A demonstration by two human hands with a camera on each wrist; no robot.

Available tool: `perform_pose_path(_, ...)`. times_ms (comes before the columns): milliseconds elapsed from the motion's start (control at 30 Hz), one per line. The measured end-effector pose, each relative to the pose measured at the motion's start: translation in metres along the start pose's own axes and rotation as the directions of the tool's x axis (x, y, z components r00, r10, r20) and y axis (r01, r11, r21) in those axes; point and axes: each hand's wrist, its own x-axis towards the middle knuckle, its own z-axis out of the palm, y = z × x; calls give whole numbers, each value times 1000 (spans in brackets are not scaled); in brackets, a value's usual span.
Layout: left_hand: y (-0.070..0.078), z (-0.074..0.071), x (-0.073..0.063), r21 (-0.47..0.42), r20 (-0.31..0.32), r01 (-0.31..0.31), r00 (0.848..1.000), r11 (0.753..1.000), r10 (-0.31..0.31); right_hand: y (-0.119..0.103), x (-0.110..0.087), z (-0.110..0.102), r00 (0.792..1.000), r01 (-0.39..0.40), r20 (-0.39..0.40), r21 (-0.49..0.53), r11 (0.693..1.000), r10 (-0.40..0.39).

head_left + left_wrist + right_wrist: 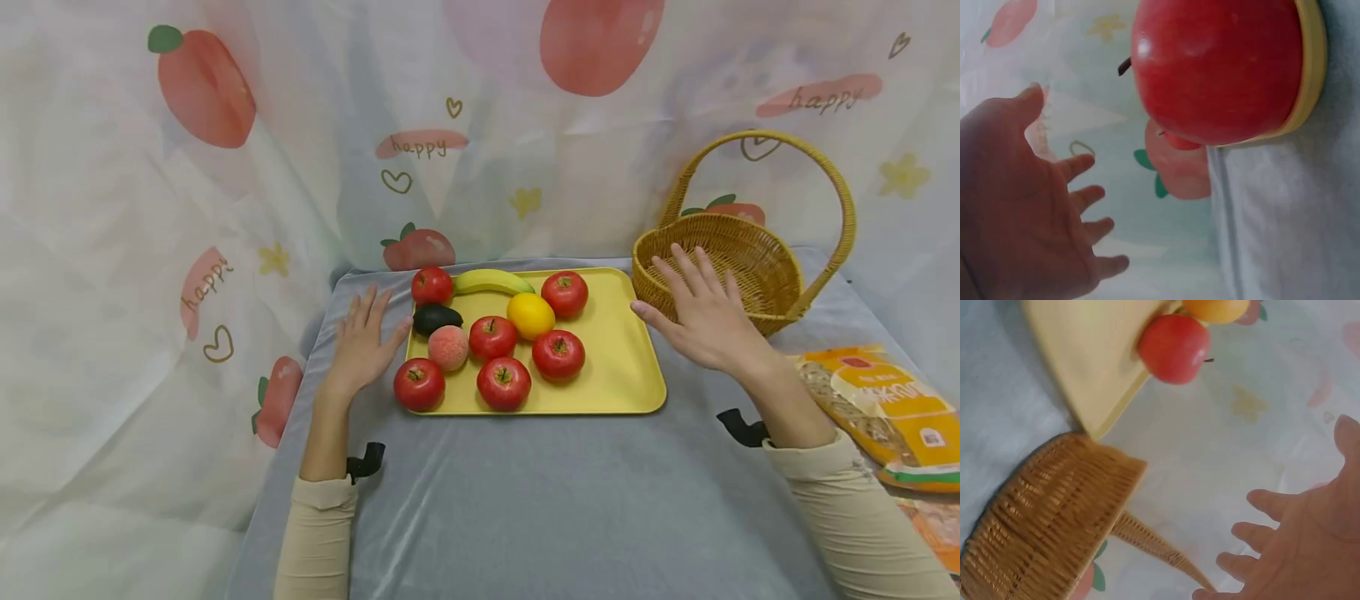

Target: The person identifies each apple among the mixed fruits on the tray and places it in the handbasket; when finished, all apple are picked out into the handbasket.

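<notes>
A yellow tray point(615, 367) bears several red apples point(503, 384), a banana point(491, 282), a yellow lemon-like fruit point(531, 317), a peach point(448, 347) and a dark avocado-like fruit point(437, 319). My left hand point(363, 346), fingers spread and holding nothing, is at the tray's left side; the left wrist view has an apple point(1216, 69) close by. My right hand point(705, 321) is likewise spread and bare, in front of the wicker basket point(750, 250), right of the tray. The basket's tall handle stands upright, and the part of its wall behind my fingers is hidden.
A yellow-orange packaged bag point(885, 417) lies at the table's right side, with another package point(933, 521) partly visible below it. Grey cloth point(525, 500) covers the table. A patterned curtain point(300, 108) hangs behind and to the left.
</notes>
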Motion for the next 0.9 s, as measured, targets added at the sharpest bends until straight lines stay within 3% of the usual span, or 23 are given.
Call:
perform_pose_path(133, -3, 4, 2, -148, -6, -34, 999, 988, 33, -6, -1, 1, 1000, 10, 0, 32, 999, -10)
perform_pose_path(333, -12, 13, 8, -346, -50, -52, 998, 937, 37, -17, -1, 6, 999, 23, 20, 103, 994, -26)
perform_pose_path(467, -17, 18, 12, -430, -26, -26, 1000, 903, 17, -21, 1, 16, 998, 48, 36, 132, 990, -53)
perform_pose_path(567, -19, 21, 12, -511, 18, 8, 1000, 859, 1, -26, 2, 23, 995, 54, 66, 190, 980, -68)
perform_pose_path(633, -20, 23, 14, -577, 50, 43, 999, 816, -17, -30, 3, 27, 994, 41, 92, 255, 966, -67)
perform_pose_path(833, -21, 33, 23, -794, 173, 195, 980, 576, -93, -39, 4, 37, 986, -37, 165, 432, 901, -38)
perform_pose_path(867, -21, 35, 24, -812, 188, 217, 976, 543, -108, -40, 5, 39, 984, -46, 173, 448, 893, -36)
perform_pose_path(900, -21, 36, 25, -819, 199, 234, 972, 525, -123, -40, 6, 41, 983, -56, 182, 459, 887, -32)
